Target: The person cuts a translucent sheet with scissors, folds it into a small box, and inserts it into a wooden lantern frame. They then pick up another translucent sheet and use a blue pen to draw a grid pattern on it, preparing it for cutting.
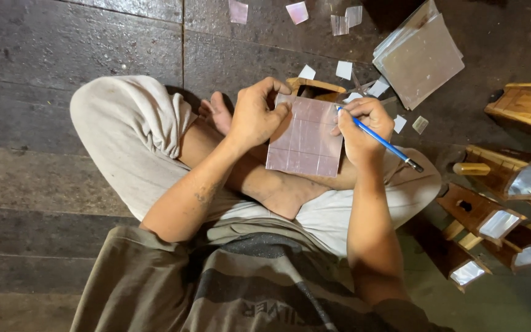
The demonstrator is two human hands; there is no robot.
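I sit cross-legged on the floor. My left hand (255,114) grips the upper left edge of a square mirror sheet (307,141) scored into a grid, resting on my leg. My right hand (364,126) holds a blue pen-like cutter (381,142) at the sheet's right edge, its tip touching near the top right corner and its dark end pointing down to the right. A small wooden box (314,88) pokes out just behind the sheet.
A stack of mirror sheets (419,56) lies at the upper right, with small cut mirror squares (343,69) scattered around and more at the top. Several wooden pieces fitted with mirror (493,216) stand at the right. Dark stone floor (44,55) spreads left.
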